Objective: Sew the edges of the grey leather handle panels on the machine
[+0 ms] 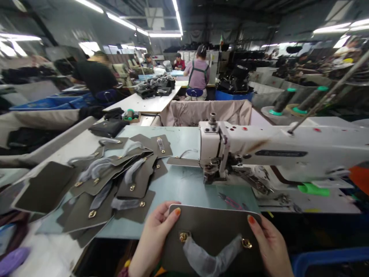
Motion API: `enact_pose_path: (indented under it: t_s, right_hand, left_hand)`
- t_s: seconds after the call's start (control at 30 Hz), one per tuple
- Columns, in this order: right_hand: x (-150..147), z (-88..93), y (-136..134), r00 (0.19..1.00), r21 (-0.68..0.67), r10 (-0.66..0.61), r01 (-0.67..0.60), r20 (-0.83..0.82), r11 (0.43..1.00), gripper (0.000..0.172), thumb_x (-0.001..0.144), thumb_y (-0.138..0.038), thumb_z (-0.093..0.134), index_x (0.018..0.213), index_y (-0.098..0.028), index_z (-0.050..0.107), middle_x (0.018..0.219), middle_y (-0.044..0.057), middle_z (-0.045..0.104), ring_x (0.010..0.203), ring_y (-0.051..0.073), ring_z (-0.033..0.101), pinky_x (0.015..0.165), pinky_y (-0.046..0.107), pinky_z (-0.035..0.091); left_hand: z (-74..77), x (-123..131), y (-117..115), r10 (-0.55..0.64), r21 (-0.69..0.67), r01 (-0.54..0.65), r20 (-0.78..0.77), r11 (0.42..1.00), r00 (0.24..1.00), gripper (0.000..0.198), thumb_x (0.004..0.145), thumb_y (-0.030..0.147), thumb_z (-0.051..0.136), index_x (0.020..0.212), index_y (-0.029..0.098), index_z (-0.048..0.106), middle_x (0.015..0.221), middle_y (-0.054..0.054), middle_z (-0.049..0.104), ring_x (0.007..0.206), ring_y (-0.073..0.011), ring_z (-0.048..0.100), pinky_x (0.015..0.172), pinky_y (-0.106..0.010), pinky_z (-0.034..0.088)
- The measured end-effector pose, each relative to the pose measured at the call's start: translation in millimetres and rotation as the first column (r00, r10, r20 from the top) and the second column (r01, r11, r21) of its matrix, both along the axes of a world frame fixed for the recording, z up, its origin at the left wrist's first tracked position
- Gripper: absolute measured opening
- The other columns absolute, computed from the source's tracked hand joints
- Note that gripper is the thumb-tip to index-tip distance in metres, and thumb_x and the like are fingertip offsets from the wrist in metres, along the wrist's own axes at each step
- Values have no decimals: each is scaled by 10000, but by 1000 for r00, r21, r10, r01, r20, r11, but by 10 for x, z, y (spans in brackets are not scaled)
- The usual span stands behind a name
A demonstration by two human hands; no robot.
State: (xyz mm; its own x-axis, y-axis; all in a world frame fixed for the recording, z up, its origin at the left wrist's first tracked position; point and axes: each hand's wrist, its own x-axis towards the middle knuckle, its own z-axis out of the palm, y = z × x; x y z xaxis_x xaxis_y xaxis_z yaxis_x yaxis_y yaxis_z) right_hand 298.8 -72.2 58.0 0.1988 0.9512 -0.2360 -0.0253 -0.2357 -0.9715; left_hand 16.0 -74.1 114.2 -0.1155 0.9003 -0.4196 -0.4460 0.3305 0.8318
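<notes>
My left hand and my right hand grip the two short ends of a grey leather bag panel, thumbs on top. The panel has two gold fittings and a handle wrapped in pale plastic. It is held at the near edge of the sewing table, in front of the white sewing machine. The machine's needle head stands just beyond the panel.
A loose pile of similar grey panels with wrapped handles covers the table's left side. A fabric-lined bin stands behind the machine. Thread cones are at right. Other people work at tables farther back. A blue crate sits at bottom right.
</notes>
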Motion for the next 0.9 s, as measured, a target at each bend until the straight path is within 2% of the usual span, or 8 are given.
enact_pose_path:
  t_s: [0.17,0.27,0.4,0.57,0.67,0.73,0.8,0.9]
  right_hand:
    - [-39,-128,10,997,-117,-50,42,-66,992,533,692,-563,710,1050,-170,672,1000,128,702,829,294,670,657,328,554]
    - [-149,-108,56,997,-118,-50,44,-53,992,531,697,-566,704,1047,-167,670,1016,118,701,862,289,667,680,324,552]
    - [-287,-105,140,994,-133,-69,57,-90,989,494,723,-547,694,1044,-173,662,1021,97,703,864,272,665,672,310,546]
    - [-347,-172,228,992,-135,-98,87,-81,987,458,725,-513,704,1034,-176,673,1028,81,703,942,277,653,714,306,543]
    - [-499,-199,278,973,-132,-192,174,-131,976,494,728,-500,698,1098,-176,655,1034,74,701,960,265,652,752,313,542]
    - [-709,-211,292,929,-160,-294,263,-223,951,516,751,-502,669,1157,-186,616,1051,64,695,912,238,665,727,302,541]
    - [-966,-227,290,887,-183,-330,283,-324,941,481,798,-500,618,1168,-195,589,1075,61,682,865,209,666,669,278,529]
    - [-1261,-235,302,933,-97,-138,111,-334,989,348,838,-480,592,995,-171,627,913,44,685,742,165,631,568,227,468]
  left_hand:
    - [-51,-87,74,-47,24,49,-90,999,995,306,729,420,735,843,137,726,676,-38,696,585,-133,603,537,-185,443]
    - [-147,-186,117,-75,-27,76,16,997,997,329,770,450,689,886,146,744,706,-53,715,603,-139,619,547,-190,448]
    - [-257,-317,132,-110,-53,125,228,991,967,423,800,504,630,989,140,734,882,-120,740,755,-216,682,638,-261,511]
    - [-309,-426,44,-52,-75,67,194,995,980,397,727,413,731,1039,168,723,1043,-124,725,1008,-304,650,861,-368,507]
    - [-378,-323,-39,-40,4,41,289,999,956,554,727,626,631,1069,199,717,1174,-141,672,1139,-358,576,962,-458,444]
    - [-461,-159,-78,-11,60,-11,350,998,937,683,622,723,650,1135,273,680,1263,-114,623,1171,-365,553,974,-471,430]
    - [-545,32,-86,28,96,-62,327,993,945,807,505,649,782,1225,331,604,1324,-91,580,1186,-356,545,966,-438,442]
    - [-592,214,-6,112,18,-116,162,993,980,881,573,438,840,1355,306,455,1327,-93,573,1227,-317,516,982,-376,445]
